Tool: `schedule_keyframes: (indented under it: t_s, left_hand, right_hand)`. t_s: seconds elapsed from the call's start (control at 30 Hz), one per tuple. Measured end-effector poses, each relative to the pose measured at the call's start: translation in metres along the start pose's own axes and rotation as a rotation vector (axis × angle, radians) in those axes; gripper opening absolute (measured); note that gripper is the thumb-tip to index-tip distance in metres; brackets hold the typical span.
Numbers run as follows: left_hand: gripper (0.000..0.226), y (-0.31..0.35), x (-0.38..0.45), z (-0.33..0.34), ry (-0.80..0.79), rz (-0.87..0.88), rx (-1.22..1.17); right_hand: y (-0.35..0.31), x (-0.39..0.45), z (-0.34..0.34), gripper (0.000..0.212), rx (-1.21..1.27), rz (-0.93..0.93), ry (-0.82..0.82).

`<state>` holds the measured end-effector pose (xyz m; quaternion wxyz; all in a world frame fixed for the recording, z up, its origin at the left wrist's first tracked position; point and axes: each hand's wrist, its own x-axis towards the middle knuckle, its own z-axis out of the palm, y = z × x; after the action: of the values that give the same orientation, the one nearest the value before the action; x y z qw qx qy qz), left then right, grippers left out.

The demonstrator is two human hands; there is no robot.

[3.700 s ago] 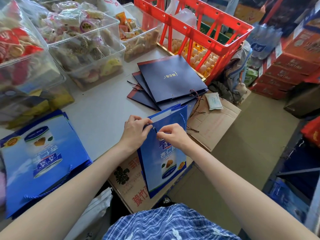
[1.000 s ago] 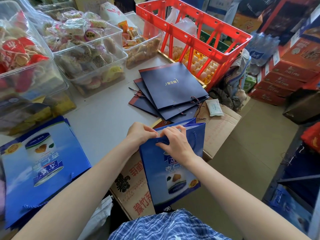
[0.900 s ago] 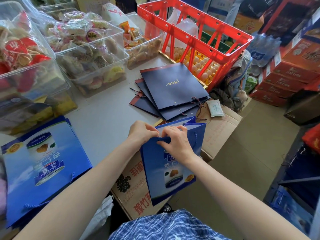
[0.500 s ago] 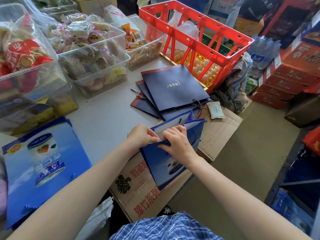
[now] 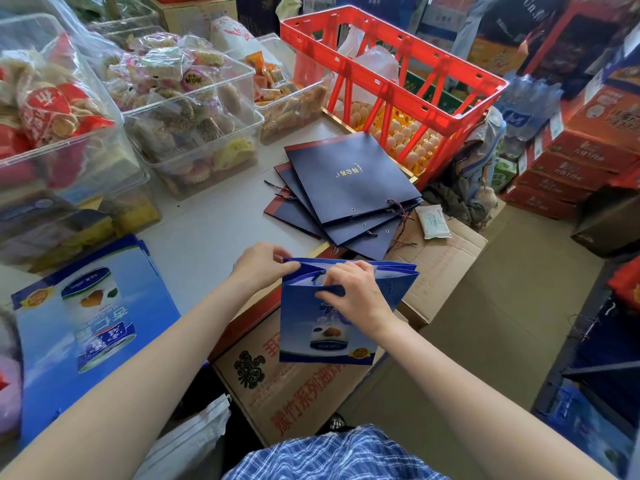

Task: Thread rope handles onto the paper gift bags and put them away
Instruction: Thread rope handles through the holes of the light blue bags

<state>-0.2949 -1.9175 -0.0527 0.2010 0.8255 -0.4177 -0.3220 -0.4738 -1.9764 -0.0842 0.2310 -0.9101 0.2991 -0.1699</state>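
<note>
Paper gift bag (image 5: 332, 327) is held upright off the surface (image 5: 207, 237) edge; its rim is pinched by the left hand (image 5: 261, 268) and right hand (image 5: 353, 292). Light, creasable card is best gripped near the reinforced rim

Blue paper gift bag (image 5: 313, 327) upright, mouth open, near flat blue bags (image 5: 86, 327) and navy bags (image 5: 349, 181).

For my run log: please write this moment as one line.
step: threading handle | left hand: holds blue bag rim | right hand: pinches bag top | dark bags: stacked on table
</note>
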Motion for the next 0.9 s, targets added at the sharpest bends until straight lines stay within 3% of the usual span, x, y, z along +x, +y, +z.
schedule_keyframes:
  t_s: [0.1,0.23,0.33,0.37,0.47,0.5,0.67,0.7,0.77,0.83,0.9]
  left_hand:
    - [0.019,0.000,-0.003,0.004,-0.093,0.040,0.012]
    - [0.016,0.001,-0.008,0.011,-0.008,0.178,0.060]
    - [0.017,0.001,-0.010,0.009,0.008,0.237,0.023]
    - [0.017,0.001,-0.011,0.007,-0.001,0.248,0.024]
    - [0.016,0.003,-0.011,0.001,-0.052,0.294,-0.004]
    - [0.017,0.005,-0.011,-0.001,-0.051,0.305,-0.035]
    - [0.017,0.033,-0.011,-0.013,0.325,0.452,-0.103]
    - [0.014,0.039,-0.013,-0.013,0.316,0.493,-0.099]
    - [0.012,0.049,-0.017,-0.006,0.135,0.523,-0.099]
    - [0.015,0.054,-0.021,0.010,-0.047,0.482,-0.036]
    - [0.019,0.056,-0.021,0.024,-0.102,0.414,-0.030]
  right_hand:
    - [0.002,-0.002,-0.002,0.017,0.003,-0.008,0.003]
    - [-0.002,-0.006,-0.014,0.022,0.060,-0.047,-0.020]
    - [-0.001,0.002,-0.041,0.024,0.128,0.001,0.117]
    - [0.004,0.007,-0.052,0.022,0.114,0.044,0.063]
    - [0.014,0.017,-0.075,0.022,-0.031,0.189,-0.371]
    - [0.015,0.017,-0.075,0.019,-0.075,0.196,-0.415]
    - [0.018,0.008,-0.064,0.019,-0.079,0.236,-0.227]
    - [0.021,0.008,-0.063,0.020,-0.040,0.301,-0.169]
    - [0.022,0.009,-0.060,0.024,0.014,0.436,-0.109]
    - [0.016,0.007,-0.053,0.022,0.046,0.489,-0.083]
    - [0.008,0.003,-0.043,0.015,0.131,0.485,-0.040]
